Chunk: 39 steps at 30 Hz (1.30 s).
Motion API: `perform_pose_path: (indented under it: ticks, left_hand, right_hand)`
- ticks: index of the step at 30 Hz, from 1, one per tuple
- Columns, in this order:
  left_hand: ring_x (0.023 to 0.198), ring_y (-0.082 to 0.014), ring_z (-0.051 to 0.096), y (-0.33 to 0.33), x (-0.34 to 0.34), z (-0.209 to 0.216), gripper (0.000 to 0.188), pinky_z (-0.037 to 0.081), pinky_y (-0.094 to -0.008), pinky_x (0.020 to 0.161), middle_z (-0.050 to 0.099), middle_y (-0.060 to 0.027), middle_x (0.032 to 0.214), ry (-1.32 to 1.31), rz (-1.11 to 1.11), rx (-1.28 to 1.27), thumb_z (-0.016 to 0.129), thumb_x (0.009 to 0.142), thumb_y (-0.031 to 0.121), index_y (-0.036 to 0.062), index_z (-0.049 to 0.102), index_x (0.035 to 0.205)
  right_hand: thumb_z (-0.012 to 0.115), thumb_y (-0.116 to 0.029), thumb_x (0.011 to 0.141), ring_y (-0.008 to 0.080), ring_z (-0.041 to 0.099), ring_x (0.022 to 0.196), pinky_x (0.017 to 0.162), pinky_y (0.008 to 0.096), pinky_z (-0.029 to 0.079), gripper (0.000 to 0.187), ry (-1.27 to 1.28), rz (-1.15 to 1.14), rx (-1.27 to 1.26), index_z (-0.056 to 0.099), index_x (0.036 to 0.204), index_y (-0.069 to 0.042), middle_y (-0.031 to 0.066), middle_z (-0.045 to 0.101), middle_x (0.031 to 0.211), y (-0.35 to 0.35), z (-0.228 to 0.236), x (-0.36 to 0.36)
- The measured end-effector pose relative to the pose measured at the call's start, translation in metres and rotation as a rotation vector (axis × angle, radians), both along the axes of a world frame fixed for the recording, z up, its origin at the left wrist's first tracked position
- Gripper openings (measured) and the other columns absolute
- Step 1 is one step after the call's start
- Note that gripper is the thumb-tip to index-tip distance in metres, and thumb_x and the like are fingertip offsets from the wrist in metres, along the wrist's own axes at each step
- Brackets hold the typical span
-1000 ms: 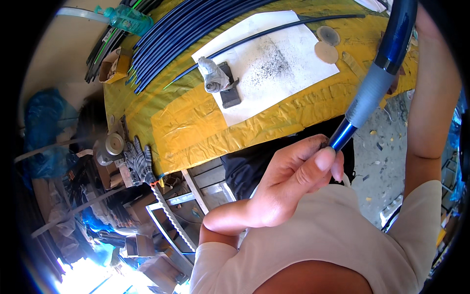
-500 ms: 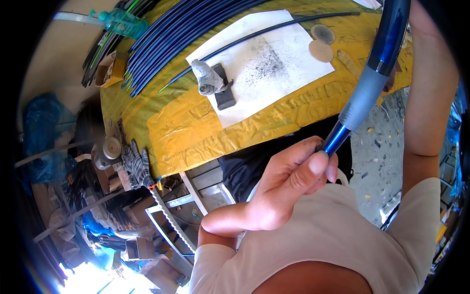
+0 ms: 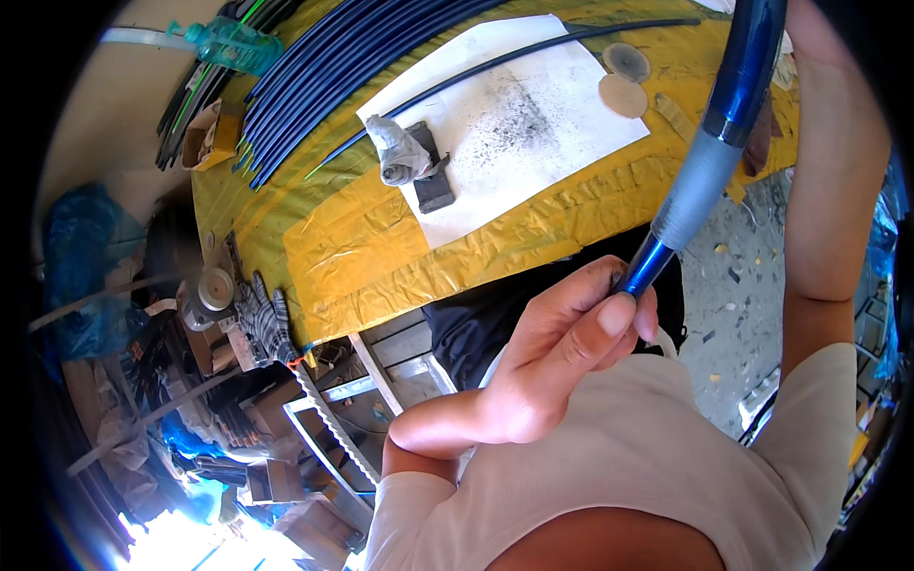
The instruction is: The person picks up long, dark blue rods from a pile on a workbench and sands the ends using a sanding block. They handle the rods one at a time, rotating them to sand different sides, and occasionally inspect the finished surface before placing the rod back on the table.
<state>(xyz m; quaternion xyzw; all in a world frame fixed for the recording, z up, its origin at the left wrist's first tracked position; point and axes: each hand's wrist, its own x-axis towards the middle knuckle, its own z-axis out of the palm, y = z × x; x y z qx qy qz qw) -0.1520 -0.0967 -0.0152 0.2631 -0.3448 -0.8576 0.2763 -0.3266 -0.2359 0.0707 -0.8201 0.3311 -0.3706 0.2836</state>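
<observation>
My left hand [image 3: 581, 347] is closed round the lower end of a glossy dark-blue rod [image 3: 650, 265], thumb on top. A matte grey sleeve-like section [image 3: 702, 186] covers part of the rod just above the grip. From there the rod slants up to the right and leaves the picture at the top edge. My right arm reaches up along the right side. Only the base of my right hand [image 3: 821, 36] shows near the top, close to the rod; its fingers are out of sight.
A table under yellow sheeting [image 3: 352, 276] bears a white paper [image 3: 571, 124] with dark specks, a dark block [image 3: 433, 181], a grey cloth bundle [image 3: 395, 152] and two round discs [image 3: 625, 95]. Several blue rods [image 3: 324, 86] lie behind. A striped glove [image 3: 264, 321] hangs at the left corner.
The rod has shifted slightly to the left at its upper part. My left hand keeps its grip and has barely moved.
</observation>
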Motion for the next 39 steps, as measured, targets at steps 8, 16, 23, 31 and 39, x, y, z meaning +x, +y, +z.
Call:
perform_pose_path:
  ticks: [8, 16, 23, 31, 39]
  left_hand:
    - [0.056, -0.0056, 0.033, -0.012, 0.002, -0.017, 0.036, 0.027, -0.0196, 0.051, 0.040, 0.0024, 0.068, 0.047, 0.227, -0.304, 0.042, 0.096, 0.033, 0.0002, 0.045, 0.111]
    - [0.040, -0.0041, 0.020, -0.040, 0.041, -0.018, 0.034, 0.017, -0.0192, 0.033, 0.027, 0.0049, 0.057, 0.171, 0.729, -0.364, 0.042, 0.095, 0.040, 0.0077, 0.046, 0.104]
    - [0.040, -0.0026, 0.025, -0.049, 0.080, -0.015, 0.030, 0.025, -0.0158, 0.030, 0.030, 0.0034, 0.058, 0.115, 1.005, -0.487, 0.039, 0.098, 0.033, 0.0051, 0.047, 0.107]
    - [0.043, -0.0037, 0.025, -0.057, 0.086, -0.014, 0.029, 0.026, -0.0164, 0.032, 0.030, 0.0034, 0.058, 0.086, 1.068, -0.545, 0.038, 0.098, 0.031, 0.0050, 0.046, 0.106]
    - [0.043, -0.0052, 0.029, -0.068, 0.096, -0.001, 0.027, 0.028, -0.0174, 0.032, 0.033, 0.0034, 0.058, 0.118, 1.157, -0.511, 0.044, 0.097, 0.032, 0.0063, 0.050, 0.102]
  right_hand:
    - [0.030, -0.042, 0.098, 0.0197, 0.060, 0.082, 0.070, 0.0273, 0.052, 0.054, -0.078, -0.037, 0.005, 0.054, 0.115, 0.003, 0.0139, 0.061, 0.088, 0.008, 0.012, -0.009]
    - [0.049, -0.010, 0.092, 0.0200, 0.056, 0.098, 0.087, 0.0342, 0.044, 0.018, 0.324, -0.401, 0.035, 0.057, 0.106, -0.003, 0.0107, 0.058, 0.101, -0.068, -0.101, -0.152]
    - [0.059, -0.001, 0.075, 0.0310, 0.051, 0.103, 0.088, 0.0360, 0.043, 0.031, 0.802, -0.626, 0.011, 0.057, 0.106, -0.004, 0.0121, 0.054, 0.104, -0.082, -0.162, -0.224]
    - [0.063, -0.004, 0.069, 0.0310, 0.052, 0.094, 0.077, 0.0390, 0.043, 0.023, 0.653, -0.463, -0.062, 0.051, 0.089, -0.006, 0.0125, 0.052, 0.089, -0.095, -0.179, -0.220]
    - [0.067, -0.014, 0.078, 0.0193, 0.059, 0.084, 0.076, 0.0299, 0.045, 0.021, 0.339, -0.360, 0.154, 0.063, 0.091, 0.002, 0.0106, 0.063, 0.090, -0.062, -0.152, -0.213]
